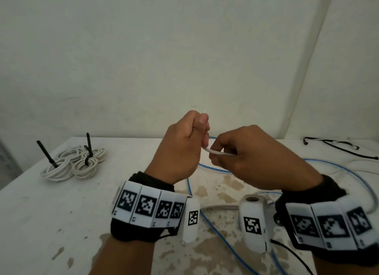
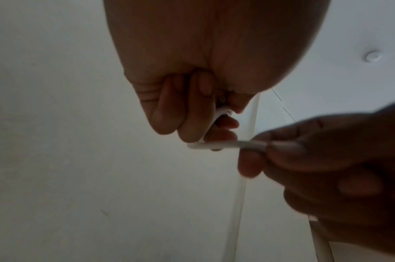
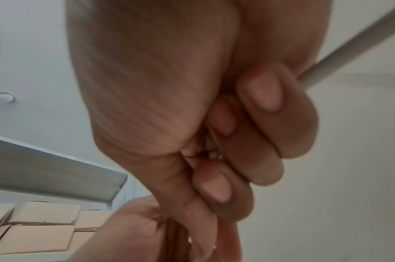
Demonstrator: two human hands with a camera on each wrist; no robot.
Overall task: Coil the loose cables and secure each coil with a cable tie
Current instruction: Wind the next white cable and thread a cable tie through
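Both hands are raised above the white table (image 1: 61, 203), holding one thin white cable (image 1: 215, 152) between them. My left hand (image 1: 184, 143) is curled round its end; a small white tip (image 1: 204, 111) sticks up above the thumb. My right hand (image 1: 246, 151) pinches the cable just to the right. In the left wrist view the white cable (image 2: 223, 145) bends out from under the curled left fingers (image 2: 192, 109) into the right hand (image 2: 315, 159). In the right wrist view the white cable (image 3: 348, 47) runs out from the fingers (image 3: 266, 95) to the upper right.
Several white coils (image 1: 73, 164), bound with black cable ties (image 1: 46, 153), lie at the table's back left. A blue cable (image 1: 217, 231) loops across the stained middle and right. Black and white cables (image 1: 338, 145) lie at the back right. White walls stand close behind.
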